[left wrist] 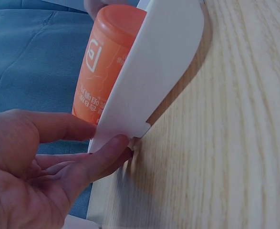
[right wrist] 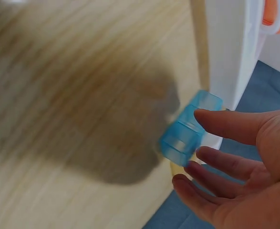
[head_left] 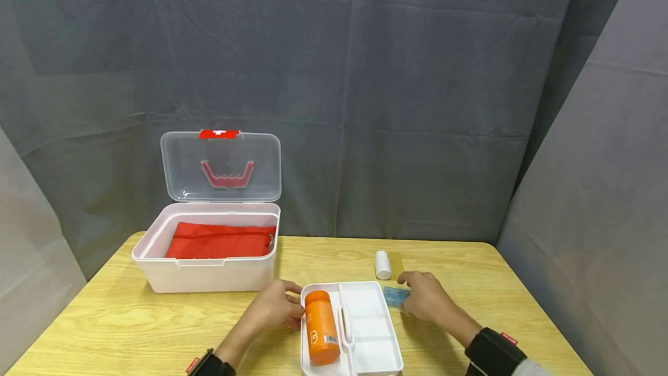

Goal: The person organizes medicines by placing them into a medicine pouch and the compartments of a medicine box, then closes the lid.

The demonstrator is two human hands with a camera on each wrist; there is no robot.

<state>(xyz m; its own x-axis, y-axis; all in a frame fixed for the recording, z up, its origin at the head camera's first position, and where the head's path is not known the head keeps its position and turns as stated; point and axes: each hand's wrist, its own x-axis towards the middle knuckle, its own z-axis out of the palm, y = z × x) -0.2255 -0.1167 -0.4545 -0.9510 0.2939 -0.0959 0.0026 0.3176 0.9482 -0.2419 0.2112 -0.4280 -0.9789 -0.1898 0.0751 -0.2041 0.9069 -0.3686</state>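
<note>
Blue box (head_left: 395, 296) just beside the white tray (head_left: 368, 313)

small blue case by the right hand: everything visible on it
The blue case is see-through, looks like plastic, and is divided into a row of box-like sections; the right wrist view is too blurred to count them or judge their lids. It appears to lie on the wooden table, right of the white tray, nearer the person than the white cylinder. The right grip is at its right end, not closed; whether they touch is unclear.
</note>
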